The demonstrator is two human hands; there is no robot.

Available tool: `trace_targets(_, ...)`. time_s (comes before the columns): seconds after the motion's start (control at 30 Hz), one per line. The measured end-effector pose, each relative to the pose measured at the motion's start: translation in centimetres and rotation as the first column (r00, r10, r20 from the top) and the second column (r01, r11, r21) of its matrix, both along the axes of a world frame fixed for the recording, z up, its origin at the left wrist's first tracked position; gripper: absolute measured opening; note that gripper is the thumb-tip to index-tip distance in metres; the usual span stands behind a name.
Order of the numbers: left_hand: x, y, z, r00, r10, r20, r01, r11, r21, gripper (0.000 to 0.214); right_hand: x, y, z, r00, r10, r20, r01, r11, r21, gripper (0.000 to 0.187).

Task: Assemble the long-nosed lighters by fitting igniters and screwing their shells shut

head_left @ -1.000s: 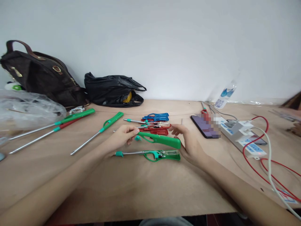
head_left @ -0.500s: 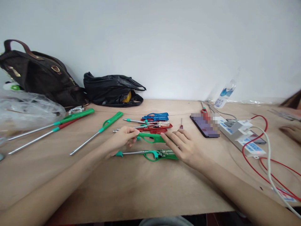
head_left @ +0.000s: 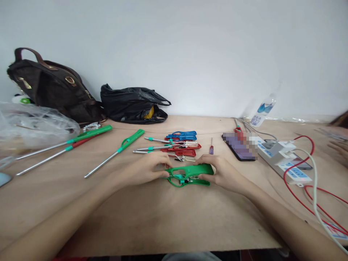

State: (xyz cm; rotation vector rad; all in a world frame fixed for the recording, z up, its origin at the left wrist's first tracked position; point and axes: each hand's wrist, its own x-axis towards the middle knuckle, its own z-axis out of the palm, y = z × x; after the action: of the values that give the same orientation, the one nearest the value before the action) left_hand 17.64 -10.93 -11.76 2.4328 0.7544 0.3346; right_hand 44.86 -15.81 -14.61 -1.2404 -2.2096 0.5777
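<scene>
Both hands grip a green lighter casing half (head_left: 194, 169), tilted just above an opened green lighter (head_left: 183, 184) that lies on the table with its inner parts showing. My left hand (head_left: 150, 167) pinches the left end, fingers closed, partly covering the lighter's metal tube. At the right end, my right hand (head_left: 219, 169) has its thumb below and fingers behind the casing. Just beyond lie opened red lighter parts (head_left: 190, 146) with metal tubes and blue casing halves (head_left: 185, 135). A small screwdriver (head_left: 211, 149) lies past my right hand.
Long lighters, one green (head_left: 132, 139) among them, lie to the left. Behind are a black plastic bag (head_left: 133, 103) and a dark backpack (head_left: 57, 90). To the right are a phone (head_left: 236, 148), a power strip (head_left: 292, 170), red cables and a bottle (head_left: 263, 110). Another person's hand (head_left: 335, 149) rests far right.
Both hands have brought the green casing half nearer and down over the opened green lighter, tilting it. The right hand has shifted from on top of the casing to around its right end.
</scene>
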Motion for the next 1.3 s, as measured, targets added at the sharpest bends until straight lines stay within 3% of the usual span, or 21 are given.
trace_targets(0.2, -0.3, 0.0, -0.8, 0.994, -0.034, -0.100, 0.032, 0.999, -0.021, 0.012, -0.5, -0.2, -0.2, 0.999, 0.032, -0.005, -0.032, 0.998, -0.044, 0.026)
trace_targets(0.4, -0.3, 0.0, -0.9, 0.991, 0.010, -0.130, -0.014, 1.000, -0.024, 0.010, -0.4, -0.2, -0.4, 0.999, 0.033, 0.009, -0.032, 0.998, -0.061, 0.027)
trace_targets(0.8, 0.4, -0.3, -1.7, 0.985, 0.026, -0.170, -0.005, 0.993, 0.119, 0.012, -0.3, 0.3, -1.3, 0.994, 0.070, 0.080, -0.068, 0.997, -0.027, 0.023)
trace_targets(1.0, 0.2, -0.4, -1.6, 0.989, 0.047, -0.140, -0.034, 0.994, 0.100, 0.006, -0.7, -0.1, -1.1, 0.994, 0.061, 0.087, -0.058, 0.997, -0.042, 0.024)
trace_targets(1.3, 0.5, -0.7, -1.0, 0.970, 0.083, -0.228, -0.067, 0.995, 0.077, 0.003, -1.0, -0.3, -0.8, 0.995, 0.064, 0.082, -0.058, 0.996, -0.072, 0.025)
